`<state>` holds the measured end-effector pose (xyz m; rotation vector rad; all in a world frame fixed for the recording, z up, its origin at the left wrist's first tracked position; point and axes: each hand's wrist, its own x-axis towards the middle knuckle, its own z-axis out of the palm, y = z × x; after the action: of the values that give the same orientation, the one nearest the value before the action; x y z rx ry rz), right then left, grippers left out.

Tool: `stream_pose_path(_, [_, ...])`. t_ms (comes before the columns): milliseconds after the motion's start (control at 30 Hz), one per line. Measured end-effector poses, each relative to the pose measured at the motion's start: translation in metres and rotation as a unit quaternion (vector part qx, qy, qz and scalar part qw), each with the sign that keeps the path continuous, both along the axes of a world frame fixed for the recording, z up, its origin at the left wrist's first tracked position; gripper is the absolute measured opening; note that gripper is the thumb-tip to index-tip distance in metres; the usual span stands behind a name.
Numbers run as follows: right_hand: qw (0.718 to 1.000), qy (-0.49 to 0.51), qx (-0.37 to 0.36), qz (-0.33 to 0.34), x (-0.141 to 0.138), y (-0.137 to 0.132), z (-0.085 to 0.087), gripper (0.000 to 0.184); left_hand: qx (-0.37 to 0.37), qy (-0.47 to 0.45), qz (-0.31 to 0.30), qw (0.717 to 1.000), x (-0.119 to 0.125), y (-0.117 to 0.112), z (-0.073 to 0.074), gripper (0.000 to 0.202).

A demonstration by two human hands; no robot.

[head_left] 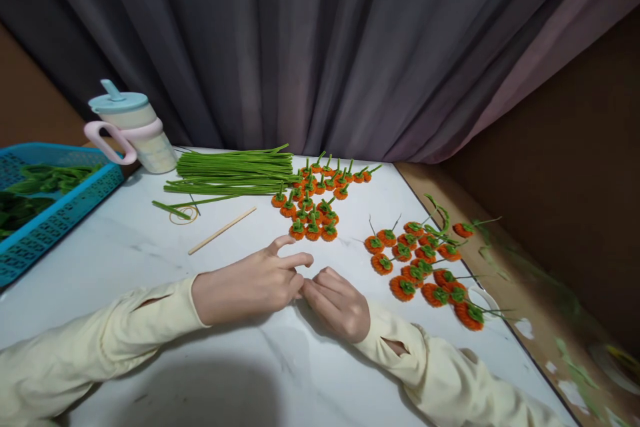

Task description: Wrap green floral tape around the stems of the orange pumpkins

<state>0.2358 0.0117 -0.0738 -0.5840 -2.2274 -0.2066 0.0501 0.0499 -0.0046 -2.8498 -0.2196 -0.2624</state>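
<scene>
My left hand (pixel 257 283) and my right hand (pixel 340 307) meet fingertip to fingertip over the near middle of the table. Two fingers of the left hand stick out while the others curl in. The right hand's fingers are pressed together. Whatever lies between the fingertips, if anything, is hidden. Just beyond the hands stand small orange pumpkin-like pipe-cleaner pieces (pixel 313 232) with green tops and short green stems. To the right lies a second group of orange pieces (pixel 383 263), several with thin wire-like stems.
Green pipe cleaners (pixel 230 170) lie bundled at the back. Nearer are a wooden stick (pixel 223 230) and a rubber band (pixel 173 217). A lidded tumbler (pixel 155 147) and a blue basket (pixel 65 217) with green pieces stand left. Scraps lie past the table's right edge.
</scene>
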Motion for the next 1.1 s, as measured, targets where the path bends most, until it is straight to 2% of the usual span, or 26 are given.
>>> stream_pose_path(167, [0.994, 0.065, -0.089, 0.006, -0.0015, 0.0010, 0.0015, 0.013, 0.009, -0.008, 0.013, 1.000, 0.0001, -0.0003, 0.0035, 0.025])
stream_pose_path(300, [0.989, 0.092, -0.111, 0.010, -0.0017, 0.0018, 0.0041, 0.014, 0.013, -0.039, -0.003, 0.999, 0.0016, -0.0015, 0.0049, 0.028])
stream_pose_path(667, [0.990, 0.084, -0.114, 0.025, 0.0002, 0.0018, 0.0050, 0.013, 0.024, -0.049, -0.010, 0.998, 0.0038, -0.0008, 0.0022, 0.034])
stream_pose_path(833, [0.998, 0.026, -0.048, 0.024, -0.0007, -0.0009, 0.0024, 0.015, -0.001, -0.017, -0.013, 1.000, 0.0007, -0.0006, -0.0002, 0.028])
stream_pose_path(900, [0.999, 0.019, -0.047, 0.014, -0.0004, -0.0010, 0.0020, 0.016, -0.010, -0.004, -0.004, 1.000, -0.0012, 0.0000, -0.0009, 0.025])
stream_pose_path(1100, [0.985, 0.074, -0.157, 0.004, -0.0003, -0.0003, 0.0060, 0.015, -0.016, -0.015, 0.029, 0.999, -0.0039, 0.0012, 0.0047, 0.018])
